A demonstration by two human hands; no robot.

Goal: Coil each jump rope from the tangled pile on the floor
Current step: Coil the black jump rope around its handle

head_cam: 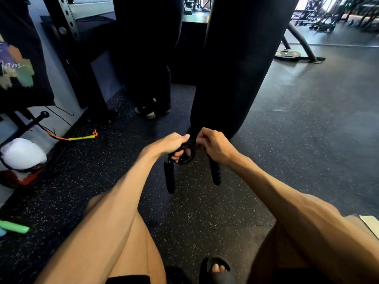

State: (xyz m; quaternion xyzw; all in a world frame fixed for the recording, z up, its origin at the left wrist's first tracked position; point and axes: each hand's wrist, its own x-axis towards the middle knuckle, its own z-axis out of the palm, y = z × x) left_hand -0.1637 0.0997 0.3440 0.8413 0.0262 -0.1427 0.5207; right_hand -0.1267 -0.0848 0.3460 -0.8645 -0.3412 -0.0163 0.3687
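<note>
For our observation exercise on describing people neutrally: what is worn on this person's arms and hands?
Nothing shows on them. The left hand and right hand are ungloved, with no ring, watch or band visible, and both forearms are bare, no sleeve in view.

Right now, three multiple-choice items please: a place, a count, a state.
1. Where is the yellow-handled orange rope? A. On a lap B. On the floor, at left C. On the punching bag
2. How many handles dangle from the black jump rope? A. One B. Four C. Two
3. What state is that rope in? A. Coiled, gripped by left hand and right hand B. Flat on the floor C. Draped over a knee
Answers: B, it lies on the speckled floor; C, one hangs below each hand; A, both hands pinch the coil.
</note>
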